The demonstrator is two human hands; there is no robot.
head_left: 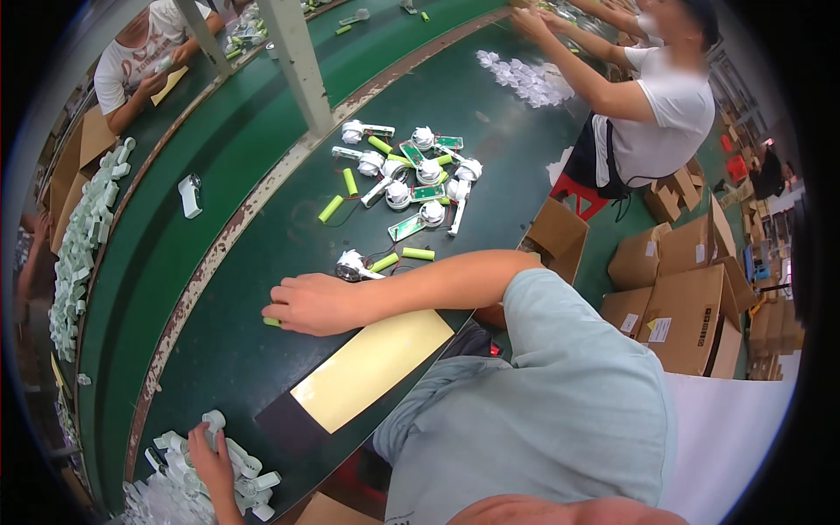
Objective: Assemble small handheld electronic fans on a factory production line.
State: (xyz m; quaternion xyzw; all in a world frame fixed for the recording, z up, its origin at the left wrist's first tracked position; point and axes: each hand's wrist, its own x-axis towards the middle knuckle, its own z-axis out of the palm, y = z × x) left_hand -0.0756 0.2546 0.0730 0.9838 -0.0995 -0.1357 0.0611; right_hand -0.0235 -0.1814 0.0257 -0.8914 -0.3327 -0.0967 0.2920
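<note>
My left hand [213, 464] reaches into a heap of white plastic housings [254, 468] at the lower left. Its fingers are closed round a white housing [213, 420] with a rounded end. Further right, my right hand [319, 304] lies low over the green bench, fingers bent down. The end of a yellow-green battery cell [272, 322] shows under its fingertips; the rest is hidden. Just beyond that hand lies a white motor assembly [352, 265] with wires and battery cells [384, 262]. A pale yellow sheet [372, 369] on a dark mat lies under my right forearm.
Several motor assemblies with green circuit boards [428, 192] and cells lie further along the bench. A painted metal post [297, 66] rises beside the conveyor belt [131, 289], which carries a white housing [190, 196]. Co-workers sit ahead; cardboard boxes [674, 297] stand right.
</note>
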